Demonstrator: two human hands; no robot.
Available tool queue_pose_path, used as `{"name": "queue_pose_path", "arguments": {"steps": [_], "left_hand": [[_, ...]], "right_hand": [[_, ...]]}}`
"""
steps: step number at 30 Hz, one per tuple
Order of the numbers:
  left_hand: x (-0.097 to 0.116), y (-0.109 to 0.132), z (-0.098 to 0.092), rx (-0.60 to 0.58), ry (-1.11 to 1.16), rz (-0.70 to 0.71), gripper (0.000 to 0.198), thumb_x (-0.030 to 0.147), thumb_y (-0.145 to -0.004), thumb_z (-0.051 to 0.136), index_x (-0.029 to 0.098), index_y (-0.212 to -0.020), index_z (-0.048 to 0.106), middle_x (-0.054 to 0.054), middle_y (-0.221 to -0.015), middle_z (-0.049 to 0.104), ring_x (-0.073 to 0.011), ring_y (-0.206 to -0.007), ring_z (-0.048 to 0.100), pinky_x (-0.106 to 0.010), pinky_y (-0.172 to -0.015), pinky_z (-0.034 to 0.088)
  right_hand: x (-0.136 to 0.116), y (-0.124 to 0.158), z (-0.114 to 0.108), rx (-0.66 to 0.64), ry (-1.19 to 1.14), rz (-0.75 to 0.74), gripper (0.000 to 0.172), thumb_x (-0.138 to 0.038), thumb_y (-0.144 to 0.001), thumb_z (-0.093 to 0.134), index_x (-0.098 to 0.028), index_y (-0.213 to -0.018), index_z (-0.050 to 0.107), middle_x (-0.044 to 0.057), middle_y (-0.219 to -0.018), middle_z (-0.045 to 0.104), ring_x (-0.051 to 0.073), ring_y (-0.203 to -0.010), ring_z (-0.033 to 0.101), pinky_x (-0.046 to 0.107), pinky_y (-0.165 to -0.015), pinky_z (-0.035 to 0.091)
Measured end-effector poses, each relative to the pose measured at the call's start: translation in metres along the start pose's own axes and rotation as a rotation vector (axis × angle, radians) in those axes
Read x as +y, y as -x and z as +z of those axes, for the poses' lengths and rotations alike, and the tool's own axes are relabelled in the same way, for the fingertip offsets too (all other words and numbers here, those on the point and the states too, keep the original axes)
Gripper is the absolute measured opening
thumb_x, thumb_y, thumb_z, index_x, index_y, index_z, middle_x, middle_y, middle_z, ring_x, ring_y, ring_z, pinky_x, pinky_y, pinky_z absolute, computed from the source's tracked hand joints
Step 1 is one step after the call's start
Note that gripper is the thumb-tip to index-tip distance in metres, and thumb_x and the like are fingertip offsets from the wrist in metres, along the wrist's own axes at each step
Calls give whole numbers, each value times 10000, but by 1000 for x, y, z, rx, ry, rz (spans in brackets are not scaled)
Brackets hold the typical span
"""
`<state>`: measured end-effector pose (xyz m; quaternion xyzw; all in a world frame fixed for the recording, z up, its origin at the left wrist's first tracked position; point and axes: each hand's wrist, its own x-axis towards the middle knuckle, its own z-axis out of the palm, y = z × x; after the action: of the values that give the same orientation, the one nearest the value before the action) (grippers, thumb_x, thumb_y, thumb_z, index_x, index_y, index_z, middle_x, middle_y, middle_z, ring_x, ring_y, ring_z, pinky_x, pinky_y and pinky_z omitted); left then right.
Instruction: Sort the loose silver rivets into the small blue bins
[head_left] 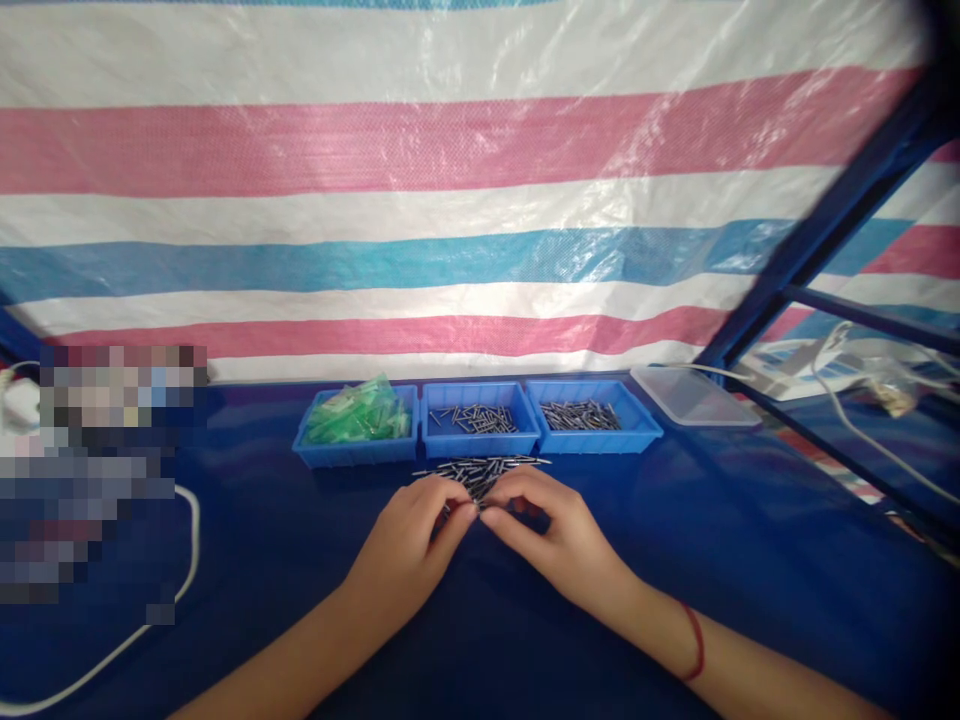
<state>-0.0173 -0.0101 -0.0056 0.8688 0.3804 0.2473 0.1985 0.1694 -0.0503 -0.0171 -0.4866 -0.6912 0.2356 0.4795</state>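
Note:
A pile of thin metal rods, shaped like pins or small drill bits (pixel 480 472), lies loose on the blue tabletop in front of the trays. My left hand (pixel 412 530) reaches in from the left, thumb and fingers pinched at the near edge of the pile. Mirroring it, my right hand (pixel 559 530) pinches from the right, its fingertips almost meeting those of the left. A small metallic bit shows between the two sets of fingertips, apparently rods from the pile. The fingers hide how many are held.
Behind the pile stand three blue trays: one with green packets (pixel 360 412), a middle tray (pixel 480 448) and a right tray (pixel 600 442) with metal rods. A translucent lid (pixel 697 396) lies to the right. A white cable (pixel 196 530) curves at left; a blue frame post (pixel 825 215) rises at right.

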Motion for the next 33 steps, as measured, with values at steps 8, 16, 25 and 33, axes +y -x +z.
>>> {"name": "queue_pose_path", "arguments": {"steps": [8, 16, 25, 33], "left_hand": [[4, 3, 6, -7, 48, 22, 140, 310, -924, 496, 205, -889, 582, 7, -794, 621, -154, -742, 567, -272, -714, 404], [0, 1, 8, -15, 116, 62, 138, 277, -933, 483, 201, -916, 597, -13, -853, 617, -144, -787, 574, -247, -724, 426], [4, 2, 0, 67, 195, 85, 79, 221, -919, 509, 206, -921, 587, 1, -861, 576, -118, -791, 568, -223, -748, 433], [4, 2, -3, 52, 149, 96, 79, 231, -920, 503, 206, -950, 572, -3, -870, 586, -133, -815, 572, -255, -764, 437]], "right_hand": [[-2, 2, 2, 25, -121, 67, 122, -282, -864, 587, -192, -791, 627, 17, -755, 577, 126, -657, 502, 257, -611, 413], [-1, 2, 2, 3, -136, 60, 98, -264, -865, 587, -199, -816, 642, 20, -770, 587, 129, -673, 512, 258, -614, 415], [-4, 0, -2, -26, -108, 29, 82, -238, -866, 572, -201, -836, 639, 16, -753, 579, 129, -655, 500, 257, -591, 406], [-3, -3, -4, -121, -33, -34, 122, -225, -886, 526, -190, -796, 602, 24, -751, 572, 133, -686, 529, 253, -610, 431]]}}
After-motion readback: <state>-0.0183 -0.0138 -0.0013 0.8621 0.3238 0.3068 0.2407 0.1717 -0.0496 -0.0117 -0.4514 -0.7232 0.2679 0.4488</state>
